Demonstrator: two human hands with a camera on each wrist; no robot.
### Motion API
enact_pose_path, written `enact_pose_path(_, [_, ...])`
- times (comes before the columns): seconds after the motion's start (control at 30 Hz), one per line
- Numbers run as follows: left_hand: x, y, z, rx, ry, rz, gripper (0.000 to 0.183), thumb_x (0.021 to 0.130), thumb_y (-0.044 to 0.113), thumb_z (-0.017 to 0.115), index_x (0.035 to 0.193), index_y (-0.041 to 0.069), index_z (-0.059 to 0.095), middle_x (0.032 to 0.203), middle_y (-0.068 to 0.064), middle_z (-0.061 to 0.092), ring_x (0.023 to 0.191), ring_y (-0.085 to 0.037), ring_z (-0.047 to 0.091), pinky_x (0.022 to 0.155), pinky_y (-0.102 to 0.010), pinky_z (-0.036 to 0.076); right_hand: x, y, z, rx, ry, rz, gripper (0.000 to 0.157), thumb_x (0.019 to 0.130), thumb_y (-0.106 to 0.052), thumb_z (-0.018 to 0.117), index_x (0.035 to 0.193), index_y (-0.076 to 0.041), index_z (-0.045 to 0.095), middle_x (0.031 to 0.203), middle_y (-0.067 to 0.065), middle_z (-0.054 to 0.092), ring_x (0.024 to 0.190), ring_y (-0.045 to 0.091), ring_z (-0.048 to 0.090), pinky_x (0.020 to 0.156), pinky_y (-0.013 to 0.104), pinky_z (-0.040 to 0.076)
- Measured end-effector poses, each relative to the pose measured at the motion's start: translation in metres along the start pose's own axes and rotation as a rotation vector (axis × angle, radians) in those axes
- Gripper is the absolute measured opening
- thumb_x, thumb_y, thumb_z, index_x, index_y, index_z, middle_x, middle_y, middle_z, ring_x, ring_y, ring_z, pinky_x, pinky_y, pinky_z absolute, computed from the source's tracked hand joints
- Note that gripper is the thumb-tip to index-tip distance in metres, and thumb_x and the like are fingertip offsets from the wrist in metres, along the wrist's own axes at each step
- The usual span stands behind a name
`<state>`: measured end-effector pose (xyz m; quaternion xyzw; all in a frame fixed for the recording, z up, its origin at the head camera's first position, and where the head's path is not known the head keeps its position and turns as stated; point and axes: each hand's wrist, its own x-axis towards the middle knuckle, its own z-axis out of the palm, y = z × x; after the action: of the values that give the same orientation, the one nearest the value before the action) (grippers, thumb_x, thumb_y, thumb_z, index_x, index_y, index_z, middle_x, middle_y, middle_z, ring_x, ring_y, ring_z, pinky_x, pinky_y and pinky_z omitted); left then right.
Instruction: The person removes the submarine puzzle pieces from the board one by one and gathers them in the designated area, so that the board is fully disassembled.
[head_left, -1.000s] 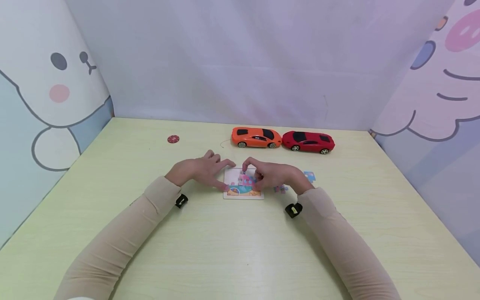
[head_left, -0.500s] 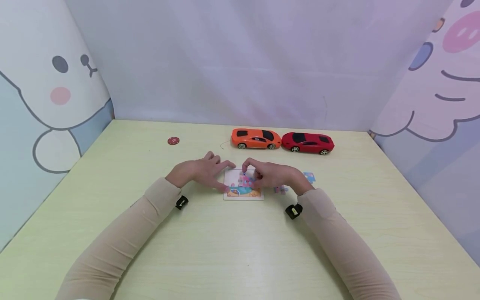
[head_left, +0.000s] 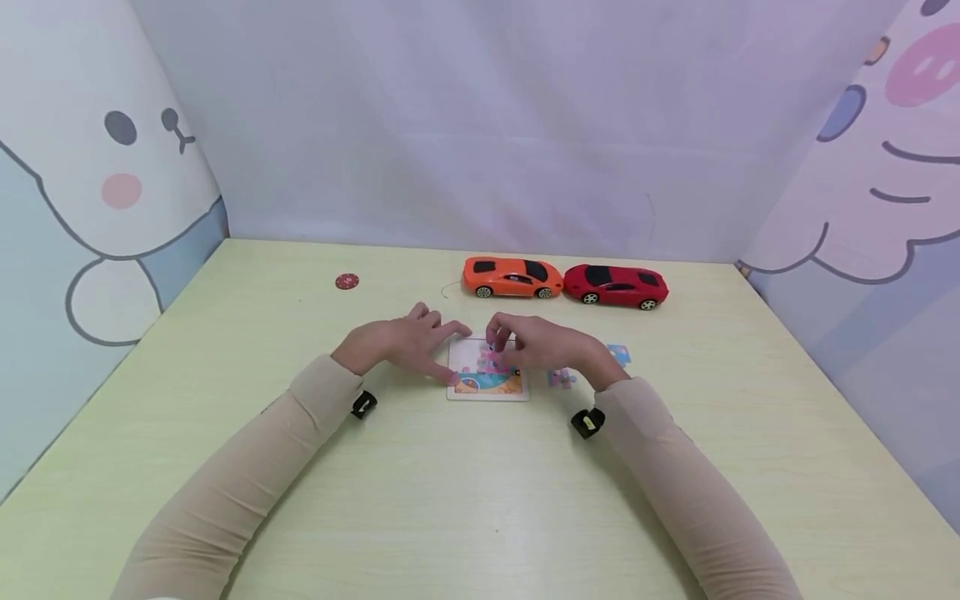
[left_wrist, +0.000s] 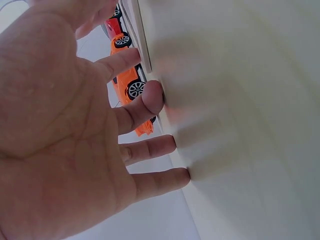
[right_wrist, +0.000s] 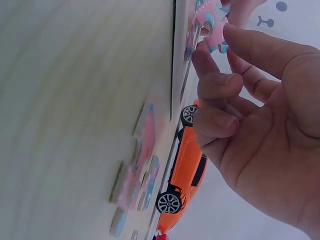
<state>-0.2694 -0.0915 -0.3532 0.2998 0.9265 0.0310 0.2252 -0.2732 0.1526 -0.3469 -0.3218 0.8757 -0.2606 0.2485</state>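
Note:
A small jigsaw puzzle board (head_left: 487, 397) with a pale rim lies mid-table, its lower part covered by a blue-and-orange picture. My left hand (head_left: 412, 343) is spread at its left side, thumb near the lower corner and index finger at the upper one. In the left wrist view the other fingertips rest on the table. From the right, my right hand (head_left: 543, 343) pinches a pink puzzle piece (right_wrist: 216, 30) between thumb and fingers, tilted over the board. The right hand hides part of the board's right side in the head view.
Loose pink puzzle pieces (head_left: 561, 378) and a blue puzzle piece (head_left: 618, 353) lie right of the board, close to the right wrist. Behind stand an orange toy car (head_left: 513, 277) and a red toy car (head_left: 617, 286). A red chip (head_left: 347, 282) lies back left.
My right thumb and fingers have lifted slightly and drawn closer together around the pink piece, uncovering the board's lower right corner. The left hand has stayed in place.

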Motion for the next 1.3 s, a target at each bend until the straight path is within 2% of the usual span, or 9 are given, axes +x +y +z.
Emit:
enact_pose_path(0.43, [-0.002,-0.002,0.0,-0.008,0.002,0.014,0.083,0.088,0.063,0.064,0.155,0.029,0.029,0.134,-0.015,0.044,0.127,-0.035,0.031,0.099,-0.053,0.04,0.002,-0.001,0.0,0.012,0.038,-0.067,0.016,0.098,-0.01,0.064,0.111,-0.01,0.055,0.104,0.004,0.061,0.092,0.021,0.056,0.083,0.033,0.047])
enact_pose_path(0.63, [-0.002,-0.001,0.0,-0.009,0.006,0.036,0.083,0.089,0.063,0.064,0.155,0.027,0.03,0.123,-0.011,0.046,0.124,-0.033,0.032,0.097,-0.05,0.041,0.001,0.001,-0.001,-0.003,0.051,-0.053,0.019,0.099,-0.011,0.064,0.115,-0.01,0.054,0.106,0.004,0.062,0.088,0.021,0.057,0.084,0.033,0.048])
enact_pose_path(0.83, [-0.001,0.0,-0.001,0.004,0.003,0.029,0.083,0.088,0.064,0.063,0.155,0.027,0.03,0.123,-0.011,0.047,0.124,-0.033,0.033,0.097,-0.051,0.041,-0.003,0.004,-0.005,-0.013,0.069,-0.064,0.02,0.099,-0.011,0.062,0.117,-0.009,0.054,0.106,0.004,0.064,0.083,0.02,0.058,0.082,0.035,0.049])
enact_pose_path(1.17, [-0.001,0.002,-0.002,-0.005,-0.01,0.014,0.084,0.087,0.064,0.064,0.155,0.028,0.03,0.123,-0.01,0.046,0.125,-0.032,0.032,0.097,-0.05,0.041,-0.014,0.006,-0.017,0.012,0.075,-0.026,0.019,0.099,-0.013,0.064,0.117,-0.009,0.058,0.108,0.002,0.063,0.098,0.021,0.058,0.082,0.036,0.05])
enact_pose_path(1.3, [-0.001,0.001,-0.002,-0.005,-0.009,0.009,0.084,0.087,0.065,0.064,0.155,0.028,0.029,0.124,-0.01,0.046,0.126,-0.032,0.032,0.098,-0.05,0.041,-0.02,0.01,-0.024,0.02,0.081,-0.025,0.015,0.099,-0.013,0.064,0.113,-0.01,0.062,0.107,0.002,0.063,0.1,0.021,0.058,0.081,0.036,0.051])
